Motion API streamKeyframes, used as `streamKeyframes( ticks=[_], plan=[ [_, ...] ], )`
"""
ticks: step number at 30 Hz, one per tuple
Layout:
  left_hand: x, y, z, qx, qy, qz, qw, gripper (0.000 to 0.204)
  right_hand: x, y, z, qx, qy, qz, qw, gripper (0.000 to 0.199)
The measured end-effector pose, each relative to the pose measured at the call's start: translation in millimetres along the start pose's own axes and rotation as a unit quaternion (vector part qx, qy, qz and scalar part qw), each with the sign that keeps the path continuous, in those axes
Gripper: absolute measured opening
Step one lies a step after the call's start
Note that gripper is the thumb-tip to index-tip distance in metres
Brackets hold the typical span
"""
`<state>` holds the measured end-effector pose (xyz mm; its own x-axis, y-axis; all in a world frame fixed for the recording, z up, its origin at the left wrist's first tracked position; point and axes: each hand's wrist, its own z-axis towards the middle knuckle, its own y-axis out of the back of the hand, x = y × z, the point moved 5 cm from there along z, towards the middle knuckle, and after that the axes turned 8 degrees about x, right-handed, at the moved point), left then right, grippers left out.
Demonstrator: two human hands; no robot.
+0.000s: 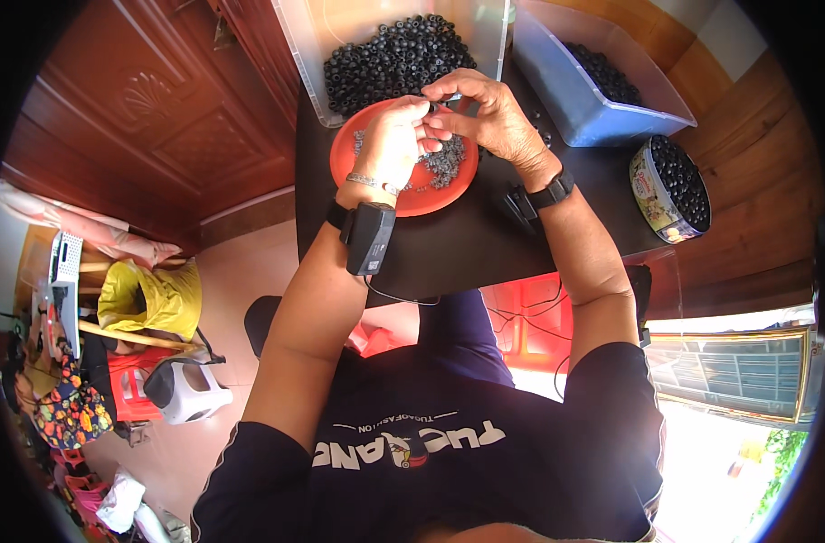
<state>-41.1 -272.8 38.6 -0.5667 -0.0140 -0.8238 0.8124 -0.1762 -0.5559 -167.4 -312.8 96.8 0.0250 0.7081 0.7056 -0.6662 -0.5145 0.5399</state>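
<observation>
The black table [485, 244] is narrow; its near edge runs just past the wrists and its left edge drops to open floor. Its far side is crowded: a clear bin [308, 63] of black rings, a blue bin [580, 109] far right, and a round tin [652, 195] at the right edge. Both hands meet over the orange plate [403, 204] of small grey parts [447, 163]. The left hand [394, 145] and right hand [485, 113] pinch fingertips together — what they grip is too small to tell — just above the plate's far rim.
</observation>
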Motion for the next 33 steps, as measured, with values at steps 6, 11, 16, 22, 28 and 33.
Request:
streamKeyframes(
  ticks=[6,11,16,22,28,33],
  plan=[
    [2.7,3.9,3.6,-0.002,0.03,0.0,1.0,0.019,-2.5,1.3,-0.1,-0.002,-0.003,-0.053,0.999,0.021],
    [2.1,2.5,1.0,0.029,0.014,-0.009,0.999,0.019,-6.8,2.9,0.6,-0.049,0.023,-0.019,0.998,0.018],
    [-0.1,3.2,-0.4,0.023,0.015,-0.004,1.0,0.018,-6.6,2.5,1.2,-0.03,0.022,-0.005,0.999,0.017],
    [-10.2,14.5,4.1,-0.001,-0.01,-0.014,1.0,0.021,-5.1,-1.9,2.2,-0.041,0.008,-0.048,0.998,0.018],
    [-18.6,29.2,1.0,-0.089,-0.051,-0.037,0.994,0.027,4.6,-17.2,0.5,0.045,0.02,-0.119,0.992,0.026],
    [-14.9,28.5,-1.9,-0.115,-0.043,-0.046,0.991,0.028,8.4,-18.0,-0.1,0.061,-0.001,-0.183,0.981,0.023]
  ],
)
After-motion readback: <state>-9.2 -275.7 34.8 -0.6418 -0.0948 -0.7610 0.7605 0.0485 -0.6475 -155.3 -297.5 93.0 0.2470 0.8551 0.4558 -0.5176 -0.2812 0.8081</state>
